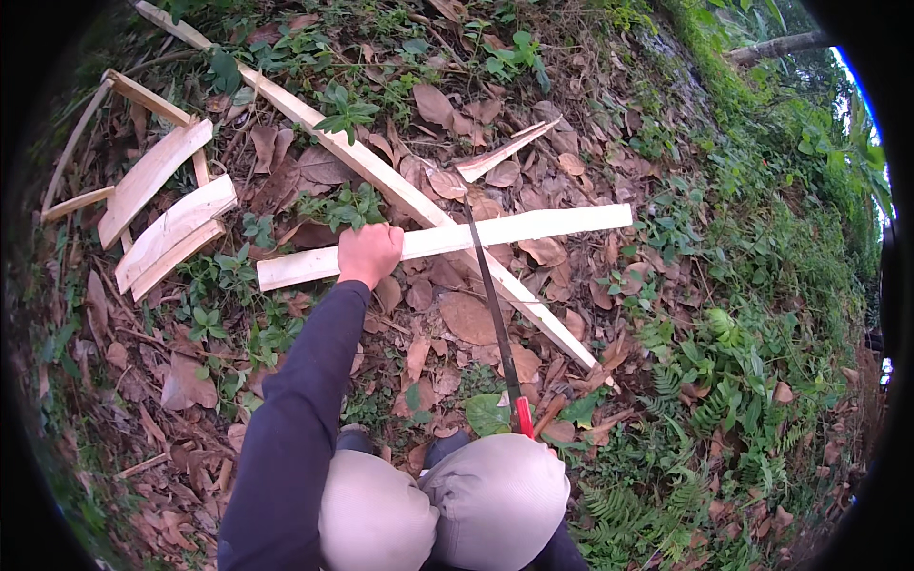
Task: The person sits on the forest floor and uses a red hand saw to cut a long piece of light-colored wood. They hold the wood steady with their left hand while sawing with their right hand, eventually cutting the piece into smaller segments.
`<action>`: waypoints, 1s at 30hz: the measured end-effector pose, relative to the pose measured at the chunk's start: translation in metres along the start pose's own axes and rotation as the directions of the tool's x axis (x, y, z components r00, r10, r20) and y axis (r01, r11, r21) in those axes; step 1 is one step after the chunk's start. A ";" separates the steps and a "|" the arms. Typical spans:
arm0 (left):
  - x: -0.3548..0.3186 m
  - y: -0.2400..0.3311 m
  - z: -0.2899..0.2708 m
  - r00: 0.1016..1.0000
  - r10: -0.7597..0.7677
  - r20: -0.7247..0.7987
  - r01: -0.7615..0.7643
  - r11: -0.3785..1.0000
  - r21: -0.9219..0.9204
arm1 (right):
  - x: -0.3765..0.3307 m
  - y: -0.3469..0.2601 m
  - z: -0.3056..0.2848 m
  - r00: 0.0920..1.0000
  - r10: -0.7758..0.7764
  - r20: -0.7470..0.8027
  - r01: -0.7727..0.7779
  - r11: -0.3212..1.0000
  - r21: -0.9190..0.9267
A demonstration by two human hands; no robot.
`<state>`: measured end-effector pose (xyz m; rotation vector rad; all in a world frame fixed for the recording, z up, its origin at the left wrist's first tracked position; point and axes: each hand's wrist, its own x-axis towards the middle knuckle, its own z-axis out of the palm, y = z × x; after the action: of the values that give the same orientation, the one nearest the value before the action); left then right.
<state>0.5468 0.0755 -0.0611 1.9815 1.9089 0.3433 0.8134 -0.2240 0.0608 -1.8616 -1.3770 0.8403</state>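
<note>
My left hand [369, 255] is closed around a pale wooden board [562, 221], left of its middle. This board lies crosswise over a long wooden strip [381, 176] on the ground. A handsaw [496, 309] with a dark narrow blade and a red handle [524, 417] reaches from my right knee up to the board. Its blade crosses the board right of my left hand. Only a sliver of my right hand [552, 451] shows at the handle's lower end; the knee hides the rest, and the saw is held from there.
Several cut boards [157, 181] lie in a loose group at the left. A split piece of wood [505, 152] rests beyond the held board. Dry brown leaves [468, 317] and green plants cover the ground. Ferns [705, 409] grow at the right, and a log [779, 46] shows at the upper right.
</note>
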 end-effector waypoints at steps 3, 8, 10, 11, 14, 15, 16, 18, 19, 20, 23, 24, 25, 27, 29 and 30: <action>0.002 0.007 0.004 1.000 -0.014 0.023 0.015 1.000 -0.011 | 0.055 -0.032 0.024 1.000 0.023 0.006 -0.023 0.996 0.083; 0.003 0.000 0.003 1.000 -0.014 0.007 0.014 1.000 -0.021 | 0.025 -0.003 0.015 0.998 0.019 0.058 -0.027 0.988 0.151; -0.002 0.003 0.003 1.000 -0.020 0.000 0.020 0.999 -0.033 | -0.047 0.006 -0.007 0.997 0.058 0.046 -0.062 0.992 0.106; -0.005 0.002 0.003 1.000 -0.019 -0.002 0.019 0.999 -0.035 | -0.048 0.010 0.000 0.996 0.084 0.025 -0.086 0.992 0.094; 0.007 0.005 0.008 1.000 -0.027 0.006 0.027 0.999 -0.031 | 0.074 -0.016 0.052 1.000 -0.006 -0.009 0.007 0.995 0.101; 0.004 -0.006 0.008 0.999 -0.032 -0.020 0.032 0.999 -0.015 | 0.100 -0.008 0.070 0.989 -0.143 0.028 0.139 0.985 0.104; 0.000 -0.006 0.010 1.000 -0.013 0.016 0.013 1.000 -0.015 | 0.085 -0.017 0.061 0.999 -0.020 0.031 0.017 0.994 0.108; 0.001 -0.005 0.001 0.999 -0.020 0.049 0.021 1.000 -0.010 | 0.010 -0.001 0.018 0.993 0.108 0.052 -0.117 0.965 0.236; 0.002 -0.002 0.000 0.997 -0.031 0.066 0.032 0.999 -0.019 | 0.007 -0.001 0.013 0.998 0.056 0.018 -0.058 0.987 0.147; 0.000 -0.001 0.000 0.996 -0.041 0.083 0.043 0.999 -0.027 | -0.004 -0.007 0.004 0.999 0.022 -0.023 -0.021 0.999 0.046; 0.000 0.005 0.008 0.999 -0.027 0.027 0.028 0.998 -0.056 | 0.030 -0.017 0.018 1.000 0.009 0.005 -0.009 0.996 0.090; 0.000 0.009 0.010 0.999 -0.022 0.025 0.024 0.996 -0.082 | 0.063 -0.004 0.035 0.997 -0.072 -0.005 0.072 0.997 0.035; 0.002 0.000 0.004 0.999 -0.036 0.017 0.037 0.996 -0.085 | 0.092 0.009 0.060 0.988 -0.156 0.006 0.156 0.988 0.002; 0.004 -0.006 -0.003 0.994 -0.052 0.095 0.058 0.997 -0.058 | 0.054 -0.018 0.039 0.998 0.056 0.035 -0.060 0.990 0.128; 0.004 -0.002 -0.003 0.991 -0.046 0.124 0.056 0.995 -0.083 | -0.014 0.031 0.006 0.998 -0.009 0.059 -0.002 0.981 0.193; 0.003 0.003 -0.002 0.997 -0.029 0.077 0.035 0.997 -0.074 | -0.038 0.065 -0.006 0.990 -0.103 0.091 0.068 0.943 0.325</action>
<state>0.5493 0.0789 -0.0582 1.8866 1.8508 0.3223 0.8445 -0.2760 0.0153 -1.5157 -1.2866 1.0632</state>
